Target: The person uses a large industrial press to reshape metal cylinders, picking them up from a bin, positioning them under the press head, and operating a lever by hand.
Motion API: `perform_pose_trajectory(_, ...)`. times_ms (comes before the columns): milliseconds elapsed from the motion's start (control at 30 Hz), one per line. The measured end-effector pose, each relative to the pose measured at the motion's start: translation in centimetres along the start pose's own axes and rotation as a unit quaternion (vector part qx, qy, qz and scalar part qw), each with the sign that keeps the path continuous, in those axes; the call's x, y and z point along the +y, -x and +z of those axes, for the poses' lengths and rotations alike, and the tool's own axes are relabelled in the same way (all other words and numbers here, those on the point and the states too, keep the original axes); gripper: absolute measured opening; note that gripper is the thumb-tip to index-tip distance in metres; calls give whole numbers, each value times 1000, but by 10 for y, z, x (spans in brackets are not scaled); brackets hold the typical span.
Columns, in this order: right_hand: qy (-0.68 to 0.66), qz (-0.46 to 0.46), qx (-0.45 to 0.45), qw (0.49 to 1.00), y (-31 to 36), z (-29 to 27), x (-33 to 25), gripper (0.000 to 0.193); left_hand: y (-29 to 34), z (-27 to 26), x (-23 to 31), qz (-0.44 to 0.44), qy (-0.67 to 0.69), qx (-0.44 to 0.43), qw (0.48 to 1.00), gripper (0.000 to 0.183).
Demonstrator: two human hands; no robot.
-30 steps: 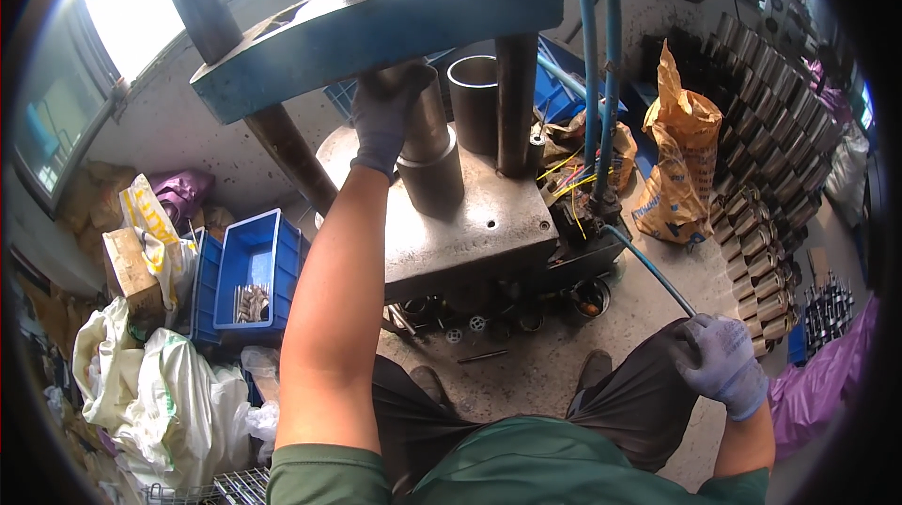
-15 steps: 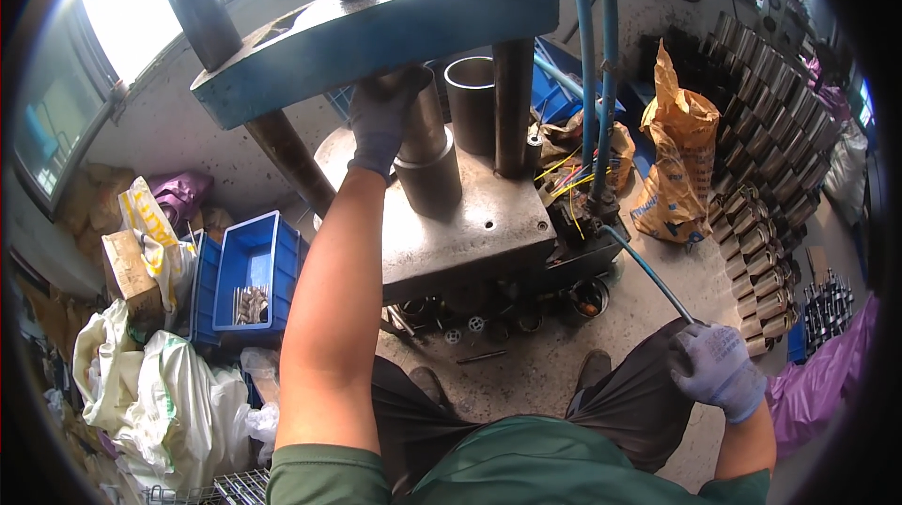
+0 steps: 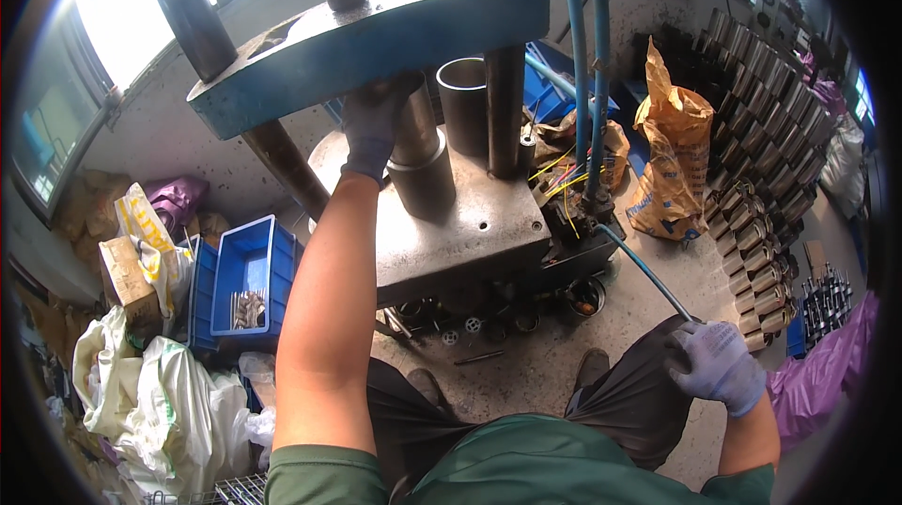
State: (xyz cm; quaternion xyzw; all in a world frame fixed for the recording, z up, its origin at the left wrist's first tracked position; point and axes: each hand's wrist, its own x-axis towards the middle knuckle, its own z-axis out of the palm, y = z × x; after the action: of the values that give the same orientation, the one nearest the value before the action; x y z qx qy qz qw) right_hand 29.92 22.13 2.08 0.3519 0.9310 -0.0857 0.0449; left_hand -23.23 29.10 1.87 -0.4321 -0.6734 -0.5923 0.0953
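My left hand [image 3: 369, 124], in a grey glove, reaches under the blue press plate [image 3: 376, 40] and closes around the upper part of a metal cylinder [image 3: 413, 124]. Shade and the plate's edge hide some of its fingers. That cylinder stands upright in a wider steel sleeve [image 3: 423, 187] on the press bed [image 3: 451, 256]. Low on the right, my right hand [image 3: 719, 366], also gloved, is wrapped around the end of a blue lever [image 3: 648, 270], which slopes down from the press's side.
Steel columns [image 3: 505, 110] flank the bed, with a large open tube [image 3: 463, 101] behind. Blue bins [image 3: 282, 265] and white sacks [image 3: 178, 411] lie left. To the right are hoses [image 3: 599, 63], a brown paper bag [image 3: 672, 162] and stacked metal tubes [image 3: 770, 148].
The press plate sits slightly lower, near my left hand and the cylinder. The view has shifted a little. Both hands keep their holds.
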Motion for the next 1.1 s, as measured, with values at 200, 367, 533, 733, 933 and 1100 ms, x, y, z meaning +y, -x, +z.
perform_pose_trajectory(200,5,-7,21,1000,2,1,1,33,0,3,-4,4,10,3,1000,60)
perform_pose_trajectory(367,-47,33,-7,998,-3,-6,4,34,-1,3,-6,15,13,9,1000,59)
perform_pose_trajectory(533,88,-71,352,929,-56,-39,21,36,-3,7,-5,9,1,8,1000,60)
perform_pose_trajectory(733,168,-84,464,866,-150,-110,35,56,-5,3,1,-42,17,-29,999,75)
perform_pose_trajectory(933,158,-27,514,843,-215,-126,56,74,-4,7,2,11,44,-12,999,71)
perform_pose_trajectory(1100,152,36,461,873,-218,-129,55,72,-1,7,-1,45,114,-25,992,59)
